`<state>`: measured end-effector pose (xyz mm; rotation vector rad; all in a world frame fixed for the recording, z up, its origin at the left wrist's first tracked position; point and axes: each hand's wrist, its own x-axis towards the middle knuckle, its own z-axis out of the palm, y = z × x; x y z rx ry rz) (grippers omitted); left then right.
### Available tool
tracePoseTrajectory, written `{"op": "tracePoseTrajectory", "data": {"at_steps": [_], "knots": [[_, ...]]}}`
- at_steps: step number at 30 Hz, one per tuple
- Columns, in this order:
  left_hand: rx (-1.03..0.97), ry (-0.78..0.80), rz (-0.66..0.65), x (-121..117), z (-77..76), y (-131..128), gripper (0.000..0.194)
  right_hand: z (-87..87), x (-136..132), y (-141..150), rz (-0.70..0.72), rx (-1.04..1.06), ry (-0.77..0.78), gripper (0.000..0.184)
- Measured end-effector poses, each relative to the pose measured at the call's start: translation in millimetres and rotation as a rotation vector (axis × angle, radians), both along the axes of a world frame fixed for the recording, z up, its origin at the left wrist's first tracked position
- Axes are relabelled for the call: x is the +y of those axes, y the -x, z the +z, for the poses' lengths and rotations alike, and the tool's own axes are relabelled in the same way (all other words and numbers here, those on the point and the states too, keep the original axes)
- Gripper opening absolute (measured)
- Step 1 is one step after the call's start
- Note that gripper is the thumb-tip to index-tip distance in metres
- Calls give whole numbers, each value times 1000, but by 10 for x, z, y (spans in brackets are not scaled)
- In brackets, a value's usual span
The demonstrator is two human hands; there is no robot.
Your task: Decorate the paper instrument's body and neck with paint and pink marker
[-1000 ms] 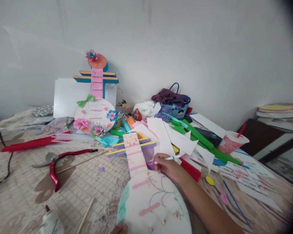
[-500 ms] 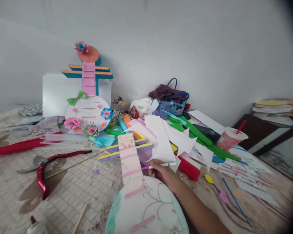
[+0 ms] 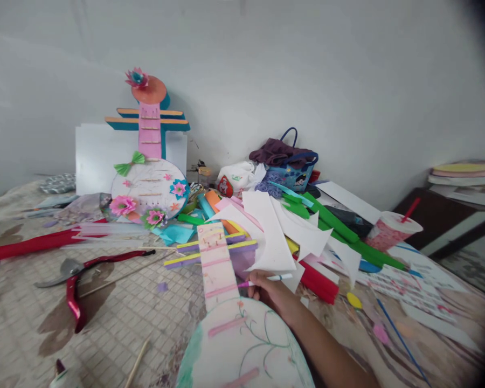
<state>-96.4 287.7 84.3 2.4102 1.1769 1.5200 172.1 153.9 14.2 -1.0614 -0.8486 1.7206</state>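
Observation:
My right hand (image 3: pixel 271 293) is closed round a white pen with a pink tip (image 3: pixel 267 279), its tip against the pink neck of a paper craft piece (image 3: pixel 218 264). That piece has a round white base (image 3: pixel 246 347) drawn with thin green stems and pink strips, and purple-and-yellow crossbars (image 3: pixel 210 250). My forearm runs in from the lower right. My left hand is out of view. A finished craft of the same shape (image 3: pixel 149 161), with paper flowers, leans against a white board at the back left.
Red-handled shears (image 3: pixel 75 283) lie at left on the mosaic-patterned table cover (image 3: pixel 137 307). A heap of white, green and red paper scraps (image 3: pixel 307 231) sits beyond my hand. A blue basket (image 3: pixel 293 175), a pink cup with a straw (image 3: pixel 392 229), wooden sticks and a dark side table (image 3: pixel 448 215) stand around.
The view has shifted upward and sideways, so less of the round base shows. The fingers at the bottom edge have dropped out of view. My right hand keeps the pen at the neck.

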Motion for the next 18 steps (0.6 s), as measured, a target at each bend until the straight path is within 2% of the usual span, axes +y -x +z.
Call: {"op": "tracePoseTrajectory", "data": {"at_steps": [2, 3, 5, 7, 8, 9, 10, 11, 13, 18], "knots": [[-37, -12, 19, 235, 417, 21, 47, -7, -1, -1, -10, 2, 9, 22], [-52, -16, 23, 366, 671, 25, 58, -5, -4, -1, -10, -7, 5, 22], [-106, -38, 40, 660, 1236, 13, 54, 8, -12, -2, -1, -31, -13, 23], [-157, -56, 52, 986, 1797, -27, 60, 25, -20, -1, 5, -46, -30, 24], [-195, -68, 70, 1152, 2041, -51, 50, 31, -22, 1, 6, -49, -35, 24], [-217, -66, 81, 1313, 2247, -73, 32, 35, -23, 3, 7, -49, -38, 24], [-239, -65, 94, 1465, 2408, -90, 22, 35, -21, 6, 8, -50, -39, 24], [-259, -66, 105, 1602, 2524, -99, 23, 31, -18, 8, 9, -50, -38, 25], [-294, -67, 122, 1824, 2641, -90, 28, 14, -6, 13, 2, -43, -26, 26], [-355, -75, 162, 2096, 2652, -22, 30, -41, 20, 9, 9, -52, -37, 30]]}}
